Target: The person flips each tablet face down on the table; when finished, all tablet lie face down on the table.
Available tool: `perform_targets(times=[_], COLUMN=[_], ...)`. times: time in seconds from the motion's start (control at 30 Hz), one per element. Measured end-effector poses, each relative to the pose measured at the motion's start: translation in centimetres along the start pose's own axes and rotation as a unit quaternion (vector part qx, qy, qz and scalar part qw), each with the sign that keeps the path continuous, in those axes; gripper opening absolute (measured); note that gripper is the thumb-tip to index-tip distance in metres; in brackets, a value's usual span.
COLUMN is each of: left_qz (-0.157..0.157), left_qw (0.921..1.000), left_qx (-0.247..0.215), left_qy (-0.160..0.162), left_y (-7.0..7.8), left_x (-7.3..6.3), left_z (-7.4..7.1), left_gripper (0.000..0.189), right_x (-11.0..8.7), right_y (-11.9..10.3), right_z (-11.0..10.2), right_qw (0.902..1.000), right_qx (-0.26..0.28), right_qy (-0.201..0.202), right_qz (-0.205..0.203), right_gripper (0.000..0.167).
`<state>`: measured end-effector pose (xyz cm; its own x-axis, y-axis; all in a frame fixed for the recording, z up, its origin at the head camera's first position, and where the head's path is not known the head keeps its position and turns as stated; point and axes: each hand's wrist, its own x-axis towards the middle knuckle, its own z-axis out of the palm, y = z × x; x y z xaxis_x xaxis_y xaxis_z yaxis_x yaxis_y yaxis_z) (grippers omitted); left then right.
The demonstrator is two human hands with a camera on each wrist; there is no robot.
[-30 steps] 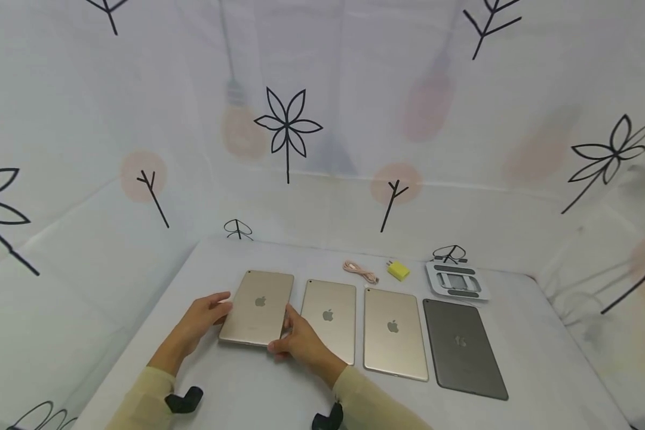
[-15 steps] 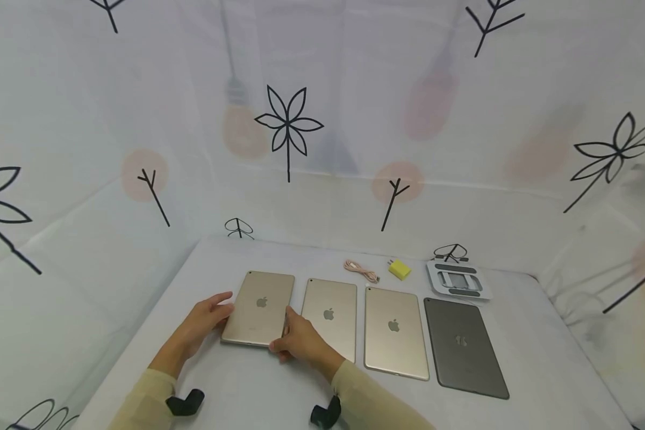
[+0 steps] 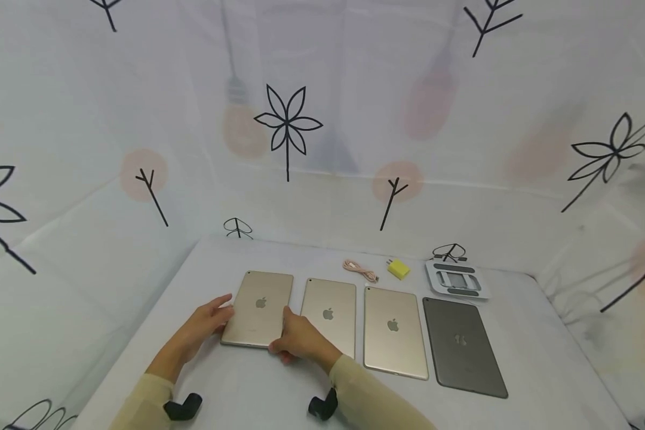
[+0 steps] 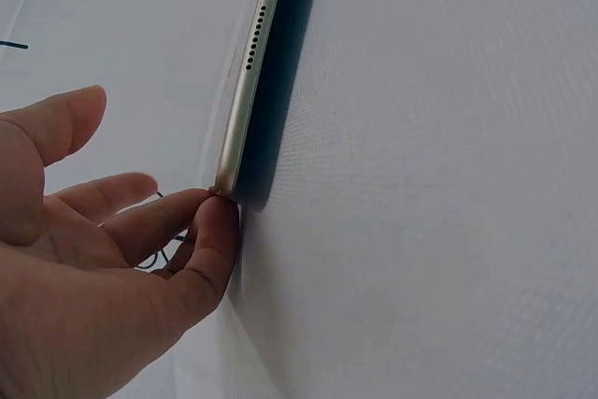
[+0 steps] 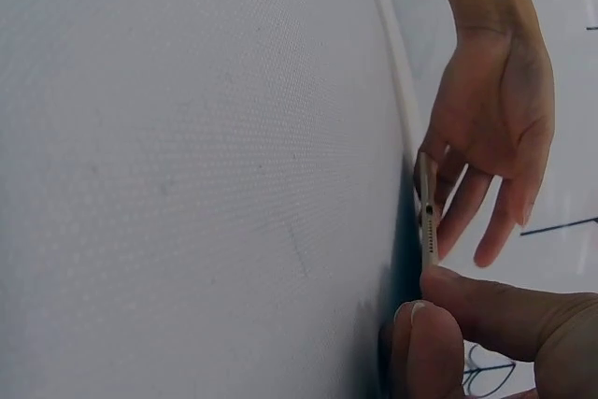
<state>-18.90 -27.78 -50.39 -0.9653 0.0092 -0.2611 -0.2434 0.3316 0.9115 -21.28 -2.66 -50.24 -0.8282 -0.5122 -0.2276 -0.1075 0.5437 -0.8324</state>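
Observation:
A gold tablet [image 3: 257, 319] lies back-up at the left end of a row of tablets, its apple logo showing. My left hand [image 3: 200, 325] holds its left edge; in the left wrist view the fingertips of that hand [image 4: 112, 296] meet at the corner and curl under it, the thumb standing free. With thumb and fingers my right hand [image 3: 303, 340] pinches the near right corner. The edge with port and speaker holes [image 4: 257, 39] faces the wrist cameras, a dark shadow under it. Right beside my right hand lies a second gold tablet [image 3: 330, 304], partly covered by that hand.
Further right lie a third gold tablet [image 3: 393, 343] and a dark grey tablet [image 3: 464, 358]. Behind them are a coiled pink cable [image 3: 360, 270], a yellow charger plug [image 3: 398, 269] and a folded grey-white stand [image 3: 457, 280]. Patterned white cloth [image 3: 328, 203] surrounds the white table [image 3: 236, 397].
The held tablet and both hands have shifted very slightly toward me and to the right. Both hands keep their hold, and the other things stay where they were.

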Motion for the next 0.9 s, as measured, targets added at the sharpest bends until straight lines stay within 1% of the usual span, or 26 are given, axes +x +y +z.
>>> perform_targets(times=[0.13,0.23,0.33,0.53,0.67,0.73,0.8,0.9], left_qz=[-0.004,-0.003,0.002,-0.001,-0.012,-0.015,-0.015,-0.009], left_qw=[1.0000,1.0000,0.9999,0.9998,0.9997,0.9995,0.9992,0.9987], left_qx=[-0.002,0.004,0.011,0.022,0.017,0.017,0.016,0.019], left_qy=[0.001,0.002,0.001,0.005,0.015,0.023,0.032,0.047], left_y=[-0.2,-0.2,0.0,0.2,0.4,0.7,1.1,2.0], left_x=[-0.1,-0.3,-0.4,-0.2,0.0,0.1,0.1,0.1], left_z=[0.1,0.2,0.3,0.3,0.1,-0.1,-0.6,-1.5], left_gripper=[0.066,0.067,0.067,0.065,0.061,0.059,0.058,0.058], right_x=[0.2,0.3,0.4,0.4,0.0,-0.4,-1.0,-2.3], right_y=[0.0,0.1,0.1,0.2,0.5,0.7,1.1,1.9], right_z=[0.2,0.4,0.5,0.5,0.2,-0.4,-1.7,-4.8], right_qw=[0.9999,0.9998,0.9997,0.9997,0.9994,0.9984,0.9967,0.9923], right_qx=[-0.013,-0.018,-0.020,-0.017,0.004,0.020,0.042,0.073], right_qy=[0.006,0.010,0.011,0.010,0.033,0.051,0.065,0.092], right_qz=[0.005,0.007,0.010,0.015,0.000,-0.012,-0.023,-0.038], right_gripper=[0.100,0.093,0.091,0.097,0.093,0.089,0.086,0.078])
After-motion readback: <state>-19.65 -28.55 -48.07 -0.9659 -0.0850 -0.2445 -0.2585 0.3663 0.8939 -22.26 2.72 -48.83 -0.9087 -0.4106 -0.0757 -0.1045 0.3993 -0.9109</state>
